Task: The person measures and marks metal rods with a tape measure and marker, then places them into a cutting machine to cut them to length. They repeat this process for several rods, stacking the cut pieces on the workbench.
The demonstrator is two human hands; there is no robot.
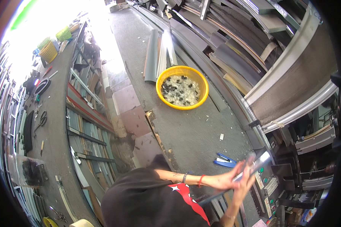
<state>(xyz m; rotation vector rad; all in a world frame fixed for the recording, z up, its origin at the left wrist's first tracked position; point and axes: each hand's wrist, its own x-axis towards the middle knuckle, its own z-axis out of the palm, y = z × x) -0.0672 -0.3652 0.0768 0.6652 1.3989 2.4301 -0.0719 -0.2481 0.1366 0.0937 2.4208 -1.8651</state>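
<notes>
At the bench's near right, both my hands are closed around a shiny silver metal profile [260,162], which slants up to the right. My left hand [228,179], with bands on its wrist, grips it from the left. Just below and to the right, my right hand [244,186] has its fingers wrapped on the same piece. Motion blurs the fingertips and part of the profile. Close beyond the hands lies a small blue-and-white tool [225,161] whose kind I cannot make out.
A yellow plastic basket [203,99] of small clear and black pieces stands on the grey bench [193,128]. Long profiles [151,56] lie behind it. Racks of metal strips [231,56] line the right. Across the aisle, another bench [57,113] bears scissors [43,119] and black tape [43,86].
</notes>
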